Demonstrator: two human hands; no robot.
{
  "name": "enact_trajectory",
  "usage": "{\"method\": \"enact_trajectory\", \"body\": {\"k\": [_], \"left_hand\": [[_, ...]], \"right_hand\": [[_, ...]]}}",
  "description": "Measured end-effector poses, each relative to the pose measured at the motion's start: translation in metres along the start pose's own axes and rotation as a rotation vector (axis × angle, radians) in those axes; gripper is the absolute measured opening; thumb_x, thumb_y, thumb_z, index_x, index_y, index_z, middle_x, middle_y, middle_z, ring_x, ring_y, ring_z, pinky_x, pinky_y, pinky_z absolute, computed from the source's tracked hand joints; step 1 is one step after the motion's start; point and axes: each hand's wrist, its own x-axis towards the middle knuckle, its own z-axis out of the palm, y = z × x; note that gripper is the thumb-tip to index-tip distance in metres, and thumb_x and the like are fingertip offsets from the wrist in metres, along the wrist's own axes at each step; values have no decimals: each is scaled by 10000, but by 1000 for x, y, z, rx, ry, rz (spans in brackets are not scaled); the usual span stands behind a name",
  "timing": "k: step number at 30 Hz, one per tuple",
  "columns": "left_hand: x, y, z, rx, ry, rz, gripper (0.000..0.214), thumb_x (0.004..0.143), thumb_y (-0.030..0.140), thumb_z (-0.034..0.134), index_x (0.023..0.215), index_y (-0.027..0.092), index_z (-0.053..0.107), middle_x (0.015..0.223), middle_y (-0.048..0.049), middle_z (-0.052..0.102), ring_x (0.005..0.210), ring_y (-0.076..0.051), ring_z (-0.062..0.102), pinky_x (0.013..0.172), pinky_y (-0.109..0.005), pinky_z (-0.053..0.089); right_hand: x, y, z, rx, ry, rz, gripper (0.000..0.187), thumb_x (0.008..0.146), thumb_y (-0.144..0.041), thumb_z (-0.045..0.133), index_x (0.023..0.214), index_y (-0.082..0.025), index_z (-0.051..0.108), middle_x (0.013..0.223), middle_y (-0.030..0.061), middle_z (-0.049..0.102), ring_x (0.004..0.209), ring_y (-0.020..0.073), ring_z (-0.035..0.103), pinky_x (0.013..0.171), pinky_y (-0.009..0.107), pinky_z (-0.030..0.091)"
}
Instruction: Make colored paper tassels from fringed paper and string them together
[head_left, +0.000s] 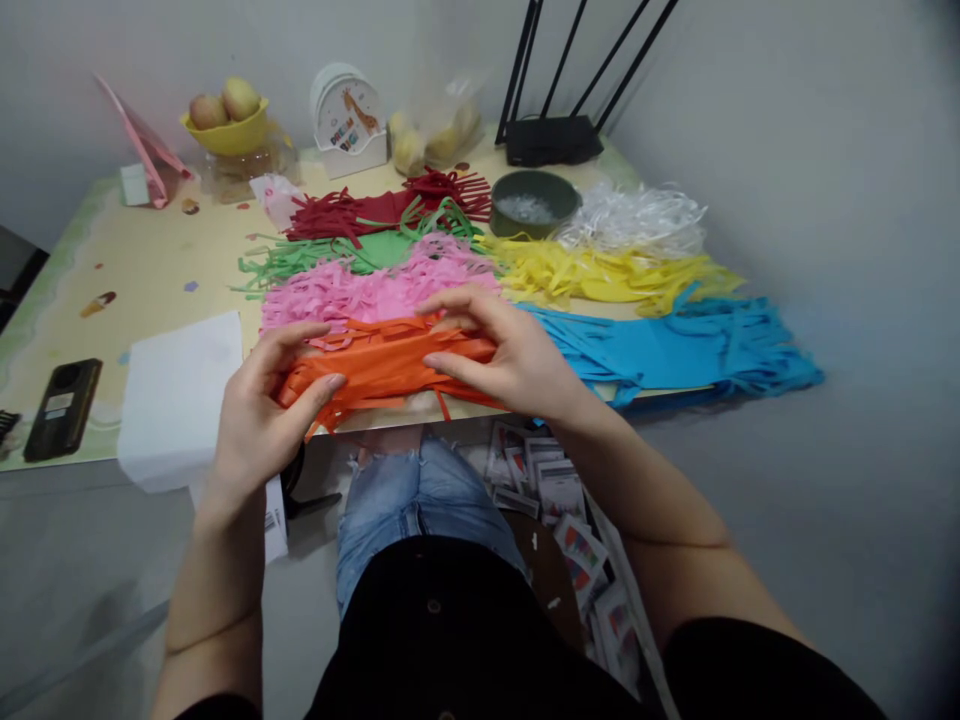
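An orange bundle of fringed paper or thin plastic strips [382, 368] lies along the table's front edge. My left hand [262, 405] curves round its left end, thumb in front and fingers behind. Toward its right end, my right hand [506, 355] holds it with the thumb on the front and the fingers over the top. Directly behind is a pink fringed bundle [382, 290]. A blue fringed bundle [667, 350] extends to the right of my right hand. Farther back are green [375, 252], dark red [386, 208], yellow [607, 277] and white [637, 220] fringed bundles.
White paper [180, 390] hangs over the front edge, beside a phone [64, 410]. A dark green bowl [534, 205], a black router [553, 140], a coaster holder [349, 125] and a yellow fruit bowl [229, 135] stand behind. Small packets [559, 485] fill a container below.
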Motion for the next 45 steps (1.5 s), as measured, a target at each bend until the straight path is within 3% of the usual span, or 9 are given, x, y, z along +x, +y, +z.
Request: {"method": "enact_trajectory", "body": {"k": [3, 7, 11, 16, 21, 27, 35, 39, 45], "left_hand": [[1, -3, 0, 109, -32, 26, 142, 835, 263, 751, 958, 202, 716, 925, -26, 740, 819, -145, 688, 769, -250, 533], [1, 0, 2, -44, -44, -22, 142, 815, 252, 755, 876, 185, 645, 838, -19, 718, 772, -148, 710, 720, -245, 553], [0, 6, 6, -206, -52, -160, 243, 809, 254, 780, 993, 170, 644, 763, -6, 722, 664, -148, 729, 644, -236, 582], [-4, 6, 10, -294, 22, -207, 63, 831, 198, 754, 863, 159, 717, 629, 0, 711, 560, -124, 698, 603, -209, 587], [-5, -2, 12, -482, 13, -196, 124, 845, 169, 731, 952, 189, 791, 621, -1, 707, 621, -133, 717, 682, -238, 621], [-5, -10, 15, -565, 13, -129, 139, 809, 102, 691, 775, 202, 780, 664, -6, 689, 614, -117, 668, 665, -248, 597], [-10, -12, 12, -288, -9, -18, 117, 838, 184, 640, 740, 197, 702, 703, -26, 646, 773, -164, 633, 736, -288, 533], [-12, -5, 15, -80, 63, 19, 328, 867, 257, 694, 617, 194, 491, 689, -1, 606, 681, -125, 583, 630, -250, 461], [-12, -5, 13, 191, 37, 106, 143, 897, 278, 693, 1030, 226, 689, 975, -24, 735, 829, -145, 672, 780, -266, 530]], "right_hand": [[-1, 0, 1, -55, -16, 41, 174, 860, -197, 687, 1030, -165, 698, 1042, 62, 756, 932, 170, 707, 850, 276, 538], [-1, -1, 0, 20, -2, 83, 71, 840, -216, 696, 855, -163, 652, 887, 44, 739, 826, 165, 698, 772, 271, 542], [-3, -2, 3, 249, -21, 172, 96, 860, -235, 683, 863, -183, 603, 805, 11, 702, 729, 134, 711, 687, 239, 564], [-6, 2, 9, 435, 44, 212, 117, 858, -267, 714, 920, -174, 680, 773, 2, 716, 655, 108, 714, 636, 208, 593], [-7, 12, 11, 526, 73, 219, 118, 827, -268, 735, 900, -183, 775, 774, 14, 757, 645, 113, 715, 636, 216, 614], [-6, 15, 12, 525, 66, 150, 118, 796, -164, 670, 813, -167, 787, 746, 18, 770, 643, 98, 716, 617, 181, 598], [-6, 13, 10, 317, 14, 56, 144, 833, -237, 645, 777, -151, 745, 787, 53, 765, 672, 120, 698, 626, 214, 565], [-7, 8, 10, 160, 30, 103, 201, 867, -339, 708, 771, -164, 682, 743, 28, 718, 646, 109, 643, 606, 213, 506], [-10, 1, 10, -31, 93, 78, 205, 893, -266, 698, 1088, -202, 689, 1041, 40, 758, 897, 157, 721, 833, 269, 539]]}}
